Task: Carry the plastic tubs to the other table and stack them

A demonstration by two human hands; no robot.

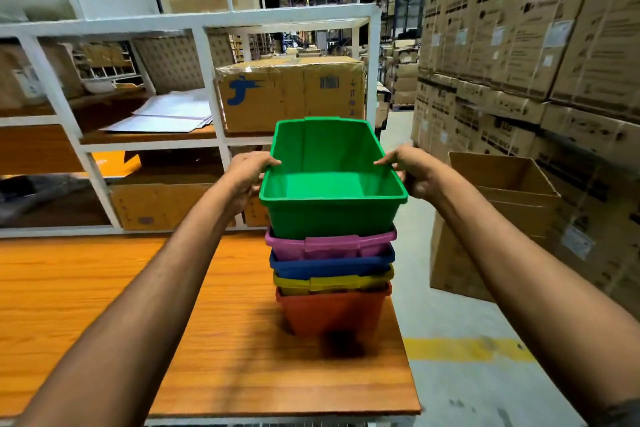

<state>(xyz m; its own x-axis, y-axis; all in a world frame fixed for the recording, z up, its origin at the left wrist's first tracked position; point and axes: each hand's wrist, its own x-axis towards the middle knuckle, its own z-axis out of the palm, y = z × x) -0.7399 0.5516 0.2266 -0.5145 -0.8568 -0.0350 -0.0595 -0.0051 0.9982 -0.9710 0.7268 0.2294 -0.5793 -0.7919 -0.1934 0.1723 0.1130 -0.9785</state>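
- Green tub [332, 184]: I held it at the top of the stack, seated in the pink tub [330, 246] but riding high, its rim tilted slightly toward the camera; it was empty.
- Left hand [247, 172]: I had it clamped on the tub's left rim, thumb over the top edge, the fingers [254, 199] wrapped down the outer wall.
- Right hand [414, 170]: I had it clamped on the right rim in the same way, thumb on the edge, the rest of the hand beneath the lip.
- Stack: below the pink tub sat the blue tub [330, 267], then the yellow tub [332, 282], then the red tub [332, 312] at the base, all nested.
- Worktop [104, 305]: orange wood grain; the stack stood near its right edge, toward the far side.
- Shelf [207, 80]: a white frame just behind the worktop, carrying a taped box [291, 94] and papers [166, 113].
- Open box [495, 218]: stood on the floor [467, 392] to the right of the worktop, in front of a wall of stacked cartons [536, 45].
- Yellow line [464, 350]: painted on the floor, beside the worktop's right edge.
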